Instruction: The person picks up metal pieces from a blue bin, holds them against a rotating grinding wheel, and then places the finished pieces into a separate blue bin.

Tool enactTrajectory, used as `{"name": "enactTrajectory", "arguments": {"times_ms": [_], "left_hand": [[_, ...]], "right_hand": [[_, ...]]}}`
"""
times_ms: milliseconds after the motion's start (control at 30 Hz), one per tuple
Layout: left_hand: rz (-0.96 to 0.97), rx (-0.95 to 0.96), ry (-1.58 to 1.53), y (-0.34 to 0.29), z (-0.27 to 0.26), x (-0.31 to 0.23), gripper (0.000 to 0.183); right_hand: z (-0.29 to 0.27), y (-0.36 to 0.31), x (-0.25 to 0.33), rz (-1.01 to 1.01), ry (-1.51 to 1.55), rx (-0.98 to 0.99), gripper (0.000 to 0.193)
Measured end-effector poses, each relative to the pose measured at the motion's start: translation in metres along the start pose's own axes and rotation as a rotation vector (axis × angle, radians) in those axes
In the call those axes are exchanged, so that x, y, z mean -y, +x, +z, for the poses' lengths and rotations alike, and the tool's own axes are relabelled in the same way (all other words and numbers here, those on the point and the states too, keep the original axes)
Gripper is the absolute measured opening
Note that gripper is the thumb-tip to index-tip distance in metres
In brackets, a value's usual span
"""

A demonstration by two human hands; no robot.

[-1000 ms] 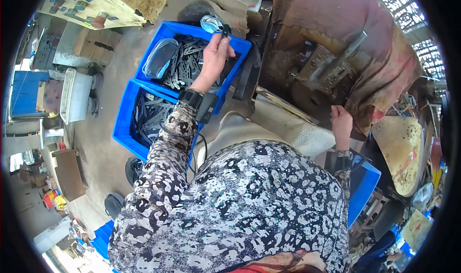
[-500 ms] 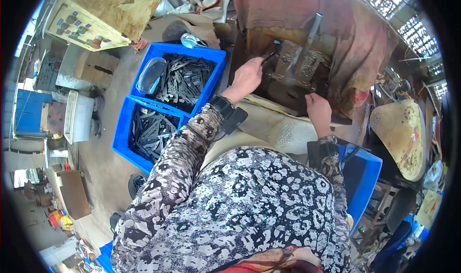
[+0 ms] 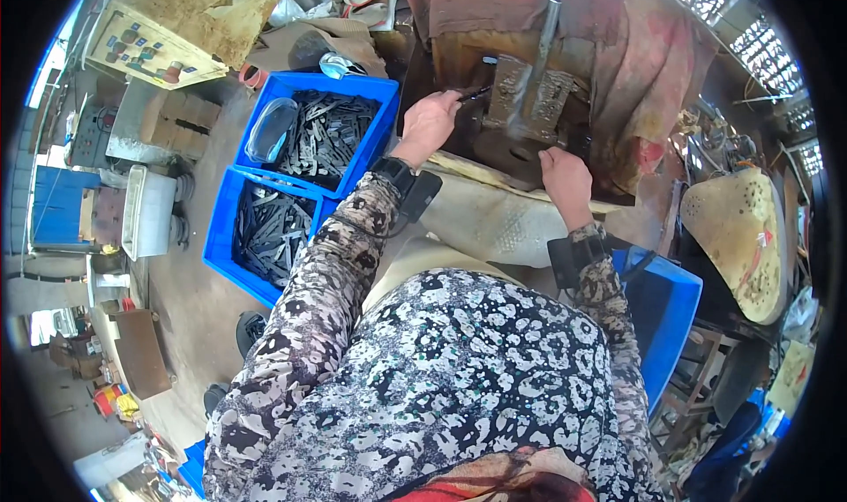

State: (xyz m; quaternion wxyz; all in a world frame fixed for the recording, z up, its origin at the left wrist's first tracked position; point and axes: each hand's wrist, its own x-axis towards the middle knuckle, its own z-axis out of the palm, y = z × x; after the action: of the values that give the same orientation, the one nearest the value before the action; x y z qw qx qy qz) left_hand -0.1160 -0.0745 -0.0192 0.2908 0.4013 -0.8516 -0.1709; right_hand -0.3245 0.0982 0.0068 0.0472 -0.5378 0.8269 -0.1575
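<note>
Presently, the hands are apart. The left hand (image 3: pixel 430 123) is clamped on a dark strip (image 3: pixel 475 94), held over the tray (image 3: pixel 476 168) toward its left edge, beside a block (image 3: pixel 529 92). The right hand (image 3: pixel 567 183) is at the tray's front edge, fingers curled; whether it grips anything cannot be told. Left of the tray, two blue bins (image 3: pixel 378 133) contain loose strips (image 3: pixel 331 131).
</note>
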Motion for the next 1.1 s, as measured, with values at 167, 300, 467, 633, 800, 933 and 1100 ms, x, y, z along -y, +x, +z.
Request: {"name": "enactTrajectory", "arguments": {"times_ms": [167,300,467,633,800,933,1100], "left_hand": [[-0.035,0.045,-0.002,-0.002,-0.001,0.001,0.018],[-0.018,0.072,-0.022,-0.003,0.005,0.004,0.022],[0.061,0.065,-0.117,-0.009,0.007,-0.004,0.028],[0.059,0.11,-0.198,-0.011,0.004,-0.016,0.038],[-0.046,0.152,-0.275,-0.013,-0.009,-0.036,0.048],[0.027,0.02,-0.364,-0.013,-0.006,-0.038,0.056],[0.143,0.008,-0.342,-0.011,-0.009,-0.05,0.045]], "right_hand": [[0.002,-0.002,0.0,0.002,-0.026,-0.004,0.027],[-0.003,-0.008,-0.002,0.011,-0.015,-0.018,0.027],[-0.009,-0.014,-0.008,0.029,-0.003,-0.006,0.026],[-0.021,-0.02,-0.01,0.067,0.001,0.003,0.024],[-0.026,-0.024,-0.015,0.051,0.005,0.011,0.024],[-0.026,-0.017,-0.029,0.102,0.127,0.179,0.024],[-0.056,0.047,-0.087,-0.124,0.367,-0.02,0.032]]}}
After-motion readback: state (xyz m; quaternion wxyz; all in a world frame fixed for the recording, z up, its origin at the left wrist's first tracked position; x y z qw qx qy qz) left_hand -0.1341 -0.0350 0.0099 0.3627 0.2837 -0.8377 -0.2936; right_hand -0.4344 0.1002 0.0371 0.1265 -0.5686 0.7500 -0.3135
